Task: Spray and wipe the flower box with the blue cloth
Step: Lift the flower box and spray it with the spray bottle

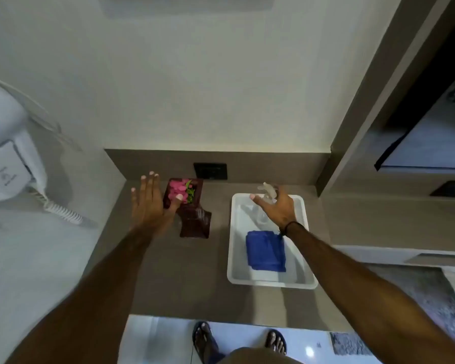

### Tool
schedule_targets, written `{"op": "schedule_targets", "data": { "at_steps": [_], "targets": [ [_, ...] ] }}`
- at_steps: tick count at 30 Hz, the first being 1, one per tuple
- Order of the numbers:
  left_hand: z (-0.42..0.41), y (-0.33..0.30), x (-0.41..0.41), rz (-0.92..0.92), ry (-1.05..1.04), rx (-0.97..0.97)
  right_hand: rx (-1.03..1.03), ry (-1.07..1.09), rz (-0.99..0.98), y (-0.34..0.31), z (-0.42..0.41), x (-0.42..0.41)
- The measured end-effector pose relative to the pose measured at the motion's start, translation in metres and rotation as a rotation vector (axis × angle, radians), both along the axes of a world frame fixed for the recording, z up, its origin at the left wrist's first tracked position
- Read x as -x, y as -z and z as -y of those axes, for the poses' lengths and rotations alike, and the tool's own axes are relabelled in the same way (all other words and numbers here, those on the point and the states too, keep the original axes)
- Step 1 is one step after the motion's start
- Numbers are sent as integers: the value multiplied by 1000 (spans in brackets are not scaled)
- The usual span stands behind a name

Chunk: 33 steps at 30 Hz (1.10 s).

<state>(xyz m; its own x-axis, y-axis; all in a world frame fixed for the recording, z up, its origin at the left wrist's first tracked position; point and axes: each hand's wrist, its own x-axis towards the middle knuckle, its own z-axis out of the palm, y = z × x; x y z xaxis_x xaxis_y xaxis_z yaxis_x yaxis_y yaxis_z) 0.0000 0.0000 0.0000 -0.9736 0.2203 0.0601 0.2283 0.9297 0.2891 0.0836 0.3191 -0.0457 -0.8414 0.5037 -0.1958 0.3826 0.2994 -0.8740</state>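
The flower box (195, 219) is a dark brown box holding pink flowers and green leaves, standing on the grey counter left of centre. My left hand (150, 203) hovers just left of it with fingers spread and the thumb over the flowers, holding nothing. A clear spray bottle (267, 195) stands at the far end of a white tray (235, 232). My right hand (276, 206) is over the bottle with fingers apart; whether it touches the bottle is unclear. The folded blue cloth (265, 250) lies in the tray nearer to me.
A white wall-mounted hair dryer (8, 158) with a coiled cord hangs at the left. A black socket plate (210, 171) sits on the back wall behind the box. A grey column (357, 143) rises on the right. My sandalled feet show below the counter edge.
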Motion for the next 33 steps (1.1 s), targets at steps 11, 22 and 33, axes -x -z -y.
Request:
{"op": "schedule_targets", "data": {
  "at_steps": [11, 22, 33],
  "targets": [
    [-41, 21, -31, 132, -191, -200, 248, 90, -86, 6, 10, 37],
    [-45, 23, -23, 138, -275, -421, 193, -238, 114, -5, 52, 36],
    [-45, 28, -23, 145, -302, -398, 24, -172, 147, -1, 80, 40]
  ]
}}
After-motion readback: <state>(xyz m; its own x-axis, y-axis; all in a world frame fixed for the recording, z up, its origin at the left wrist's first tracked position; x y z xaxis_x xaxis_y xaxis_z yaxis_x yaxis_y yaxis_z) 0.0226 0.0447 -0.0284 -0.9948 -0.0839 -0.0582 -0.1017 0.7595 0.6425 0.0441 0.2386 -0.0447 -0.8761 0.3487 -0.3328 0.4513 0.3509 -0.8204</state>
